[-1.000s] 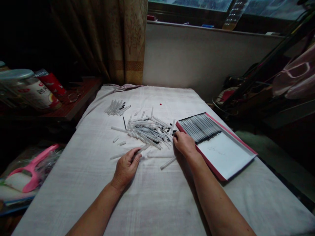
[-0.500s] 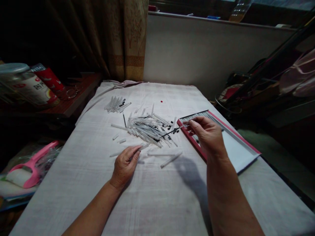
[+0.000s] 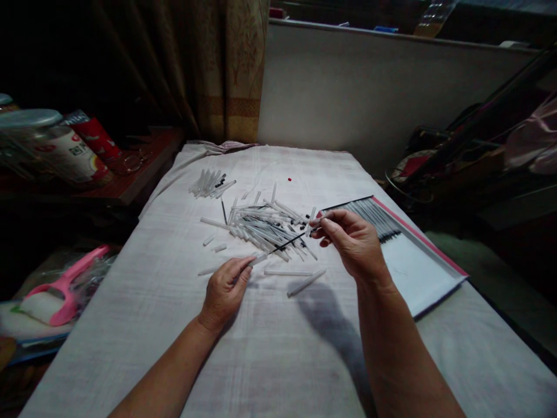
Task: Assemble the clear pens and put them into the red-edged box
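My left hand (image 3: pixel 227 290) is closed in a pinch on a translucent pen barrel (image 3: pixel 260 259), its end pointing up and right. My right hand (image 3: pixel 350 238) pinches a thin black pen refill (image 3: pixel 289 242) by its far end. The refill slants down to the left, and its tip meets or enters the mouth of the barrel; I cannot tell which. Behind my hands lies a loose pile of pen barrels and refills (image 3: pixel 256 226). Two single barrels (image 3: pixel 307 283) rest nearer, between my hands.
A red-edged shallow box (image 3: pixel 429 284) at the right holds a row of pens (image 3: pixel 376 217). A smaller bunch of barrels (image 3: pixel 209 184) and a tiny red piece (image 3: pixel 289 179) lie farther back. At the left, a jar (image 3: pixel 65 151) stands on a wooden surface; pink-handled scissors (image 3: pixel 69 284) sit below.
My right hand has moved left and slightly down, bringing the refill's tip to the barrel's end. My left hand has stayed nearly still. The view has shifted slightly.
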The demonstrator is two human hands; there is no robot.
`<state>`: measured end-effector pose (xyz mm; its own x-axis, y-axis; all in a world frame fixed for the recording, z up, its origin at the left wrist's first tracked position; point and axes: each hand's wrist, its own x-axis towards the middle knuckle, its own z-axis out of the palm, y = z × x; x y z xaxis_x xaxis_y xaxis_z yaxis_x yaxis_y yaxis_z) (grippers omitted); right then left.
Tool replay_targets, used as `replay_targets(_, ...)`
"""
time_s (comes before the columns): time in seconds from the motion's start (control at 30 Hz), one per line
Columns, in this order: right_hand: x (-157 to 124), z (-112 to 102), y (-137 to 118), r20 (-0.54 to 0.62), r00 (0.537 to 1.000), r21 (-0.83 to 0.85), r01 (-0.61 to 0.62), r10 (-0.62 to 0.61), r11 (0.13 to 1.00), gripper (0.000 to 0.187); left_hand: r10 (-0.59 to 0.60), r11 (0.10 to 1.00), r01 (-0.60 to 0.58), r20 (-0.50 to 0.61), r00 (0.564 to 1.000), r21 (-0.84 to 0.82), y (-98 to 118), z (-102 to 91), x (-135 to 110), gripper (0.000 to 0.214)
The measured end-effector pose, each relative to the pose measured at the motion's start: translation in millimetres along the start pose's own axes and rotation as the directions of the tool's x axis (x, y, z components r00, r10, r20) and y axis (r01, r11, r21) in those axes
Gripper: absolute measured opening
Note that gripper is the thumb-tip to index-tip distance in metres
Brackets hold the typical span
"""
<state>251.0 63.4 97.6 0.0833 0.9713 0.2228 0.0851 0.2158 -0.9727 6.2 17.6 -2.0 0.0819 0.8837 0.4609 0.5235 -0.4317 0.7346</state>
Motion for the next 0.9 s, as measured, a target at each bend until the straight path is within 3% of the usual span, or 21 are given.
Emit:
replay_targets(0.2, 0, 3, 1, 0.017, 1.000, -0.016, -0.022, 0.023, 1.000, 0.029, -0.015, 1.000, 0.015, 0.006, 1.000, 0.013, 2, -0.5, 1, 0.025)
replay_targets(0.37, -3, 18, 14, 0.124, 0.991, -0.052, -0.033, 0.039, 0.998, 0.025, 0.021, 0.999, -0.021, 0.002, 1.000, 0.044, 2, 0.1, -1, 0.025)
replay_targets(0.57, -18, 51, 31, 0.314, 0.947, -0.225, 0.137, -0.061, 0.965, 0.010, 0.131, 0.988, -0.130, -0.007, 0.991, 0.085, 1, -0.6, -3, 0.023)
replay_targets(0.7, -26, 65, 35, 0.334, 0.940, -0.195, 0.143, -0.072, 0.970, 0.014, 0.099, 0.991, -0.096, -0.026, 0.995, 0.091, -1, -2.6, -4, 0.023)
replay_targets(0.8, -21, 55, 40, 0.357, 0.933, -0.151, 0.096, -0.037, 0.984, 0.022, 0.054, 0.993, -0.051, -0.036, 0.998, 0.102, -2, -3.7, -3, 0.025)
replay_targets(0.9, -5, 27, 50, 0.206, 0.979, -0.172, 0.041, -0.005, 0.984, 0.030, 0.051, 0.990, -0.045, -0.045, 0.998, 0.131, -3, -4.2, -2, 0.025)
